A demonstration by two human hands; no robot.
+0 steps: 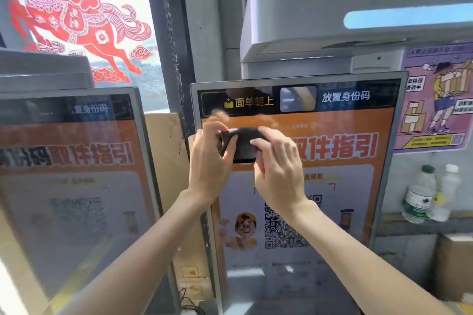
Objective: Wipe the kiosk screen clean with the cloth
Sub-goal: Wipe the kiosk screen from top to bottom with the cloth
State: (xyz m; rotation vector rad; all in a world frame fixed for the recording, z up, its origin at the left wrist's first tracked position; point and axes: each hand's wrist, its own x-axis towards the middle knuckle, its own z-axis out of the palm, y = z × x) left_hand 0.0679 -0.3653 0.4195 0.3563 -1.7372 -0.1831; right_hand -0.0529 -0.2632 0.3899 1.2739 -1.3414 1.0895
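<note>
Holding the cloth: the left hand (210, 161) and the right hand (279, 174) both pinch the dark cloth (243, 144), one at each end.
Left hand: its back faces the camera, with fingers and thumb curled onto the cloth's left end; the forearm rises from the lower left.
Right hand: its back faces the camera, the index finger lies across the cloth's front, and the forearm rises from the lower right.
Cloth position: in front of the upper part of the kiosk screen (332, 186), just below its black header band. I cannot tell whether it touches the glass.
Cloth axis: bunched into a short roll, its long axis running left to right across the screen's width.
Screen edges: the left frame edge is just beside the left hand, and the right and bottom edges are well apart from both hands. Open glass lies below and to the right.
Surroundings: a cardboard sheet (166, 156) stands beside the left frame, with a second screen (71, 186) farther left. A grey hood (332, 7) hangs above, and a poster (435, 100) and two plastic bottles (419, 194) are on the right.
</note>
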